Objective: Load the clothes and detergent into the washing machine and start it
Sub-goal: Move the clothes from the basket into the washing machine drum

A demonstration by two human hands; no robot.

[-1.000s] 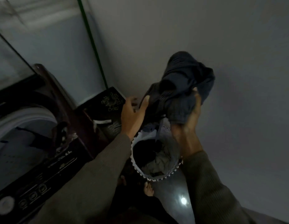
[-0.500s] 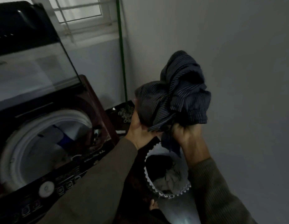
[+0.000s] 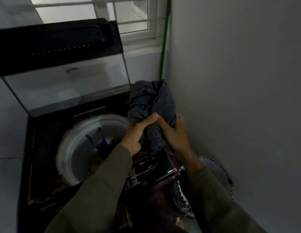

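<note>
Both the left hand and right hand clutch a bunched dark pinstriped cloth garment rising above them, with the washing machine's open white round drum lying down-left, nearer the left hand.

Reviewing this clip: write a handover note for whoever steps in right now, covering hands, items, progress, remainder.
Left hand and right hand: both clenched on the bundled dark pinstriped garment, held over the right rear corner of the top-loading black washing machine, not yet in the white drum.
Hinged glass lid is up; something blue already lies in the drum.
White scallop-edged laundry basket sits on the floor to the right.
Left: drop garment in, remaining clothes, detergent (not visible), close lid, start.
</note>
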